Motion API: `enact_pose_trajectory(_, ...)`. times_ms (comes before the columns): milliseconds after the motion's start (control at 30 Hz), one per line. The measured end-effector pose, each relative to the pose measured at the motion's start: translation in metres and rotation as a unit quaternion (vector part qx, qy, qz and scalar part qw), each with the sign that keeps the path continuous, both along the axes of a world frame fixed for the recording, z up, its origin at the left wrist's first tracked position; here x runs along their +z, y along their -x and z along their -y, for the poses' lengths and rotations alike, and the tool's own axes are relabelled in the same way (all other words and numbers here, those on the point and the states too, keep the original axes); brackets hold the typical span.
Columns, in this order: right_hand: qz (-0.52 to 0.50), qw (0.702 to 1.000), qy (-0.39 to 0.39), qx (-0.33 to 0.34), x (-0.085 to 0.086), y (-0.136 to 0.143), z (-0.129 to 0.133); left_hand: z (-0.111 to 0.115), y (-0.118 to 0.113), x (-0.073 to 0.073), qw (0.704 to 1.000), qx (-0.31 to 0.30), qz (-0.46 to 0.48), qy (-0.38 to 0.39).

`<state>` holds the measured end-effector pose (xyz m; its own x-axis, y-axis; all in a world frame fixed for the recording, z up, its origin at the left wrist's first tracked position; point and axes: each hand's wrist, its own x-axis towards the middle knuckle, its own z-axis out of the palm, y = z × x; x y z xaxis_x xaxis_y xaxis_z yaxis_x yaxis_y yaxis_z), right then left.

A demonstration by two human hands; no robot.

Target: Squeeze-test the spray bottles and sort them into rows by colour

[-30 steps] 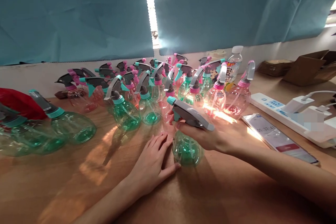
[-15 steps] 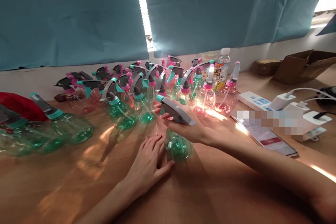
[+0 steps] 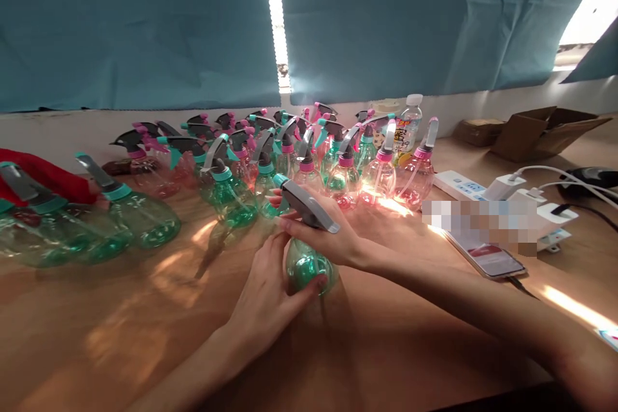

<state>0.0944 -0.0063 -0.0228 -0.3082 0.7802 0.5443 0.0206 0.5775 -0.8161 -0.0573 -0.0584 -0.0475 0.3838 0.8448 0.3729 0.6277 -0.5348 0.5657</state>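
Observation:
A clear green spray bottle (image 3: 303, 262) with a grey trigger head stands on the table close in front of me. Around its neck, just under the trigger head, my right hand (image 3: 334, 232) is closed. My left hand (image 3: 266, 286) holds the lower body from the left, its thumb across the front and its other fingers partly hidden behind. Just beyond are another green spray bottle (image 3: 235, 201) and a pink spray bottle (image 3: 342, 187), both upright.
Several more green and pink spray bottles crowd the back of the wooden table (image 3: 159, 341). Green ones stand at the left by a red cloth (image 3: 53, 174). To the right are a phone (image 3: 487, 254), a power strip (image 3: 458, 185) with plugs and cables, and an open cardboard box (image 3: 535, 135).
My left hand has risen from the table and closed around the green spray bottle's body. The right hand stays on its neck. The whole view has shifted slightly.

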Motion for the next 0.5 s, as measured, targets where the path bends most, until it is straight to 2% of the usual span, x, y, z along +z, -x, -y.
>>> enact_pose_trajectory(133,0.018,0.999,-0.006,0.026,0.001,0.034,0.007,0.009,0.018,0.008,0.998,0.046,0.021,-0.033)
enact_pose_trajectory(267,0.025,0.998,-0.028,0.044,0.004,0.07,0.01,0.019,0.047,0.009,0.994,0.096,0.028,-0.046)
enact_pose_trajectory(367,0.083,0.993,-0.049,0.07,0.011,0.089,0.007,0.024,0.072,0.006,0.988,0.141,0.018,-0.057)
enact_pose_trajectory(500,0.176,0.971,-0.099,0.132,0.022,0.099,-0.006,0.021,0.11,0.007,0.976,0.195,-0.013,-0.098)
